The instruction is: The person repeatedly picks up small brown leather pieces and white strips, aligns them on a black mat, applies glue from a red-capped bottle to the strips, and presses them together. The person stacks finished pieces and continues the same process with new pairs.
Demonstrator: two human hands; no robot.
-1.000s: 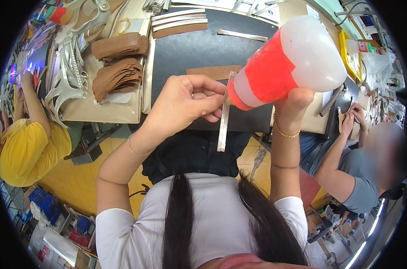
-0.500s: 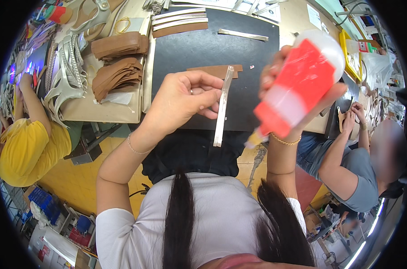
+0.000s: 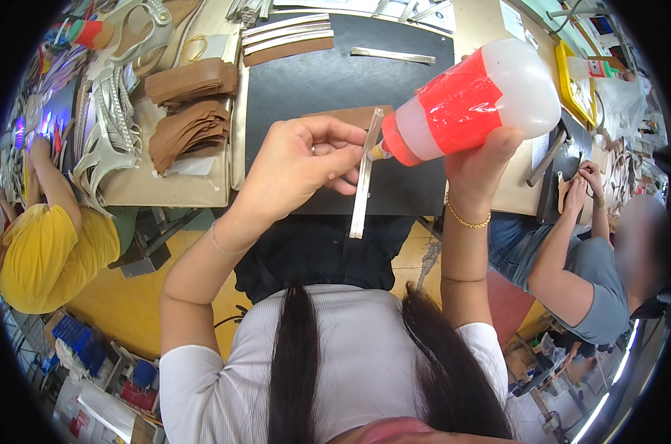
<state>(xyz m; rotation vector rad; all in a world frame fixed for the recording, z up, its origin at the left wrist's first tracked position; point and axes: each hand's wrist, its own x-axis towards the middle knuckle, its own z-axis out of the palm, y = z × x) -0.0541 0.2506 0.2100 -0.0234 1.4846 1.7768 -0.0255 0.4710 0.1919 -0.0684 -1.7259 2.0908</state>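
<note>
Between the thumb and fingers of my left hand (image 3: 306, 159) is a narrow silvery strip (image 3: 363, 196), held lengthwise above the near edge of the black work mat (image 3: 291, 81). My right hand (image 3: 480, 159) grips a translucent squeeze bottle (image 3: 524, 89) with a red label, tipped on its side. Its nozzle (image 3: 380, 152) meets the strip beside my left fingertips; whether anything flows out cannot be made out. Behind the strip, a brown strip (image 3: 350, 115) lies on the mat, partly hidden by my hand and the bottle.
Stacks of brown strips (image 3: 191, 133) and pale sandal uppers (image 3: 106, 140) lie to the left. Silvery strips (image 3: 287, 33) rest on the mat's far side, with one lone strip (image 3: 393, 55). A yellow tray (image 3: 572, 81) stands far right. Co-workers sit on both sides.
The squeeze bottle has swung from pointing down toward me to lying sideways, its nozzle brought left against the strip. My left hand keeps nearly the same place.
</note>
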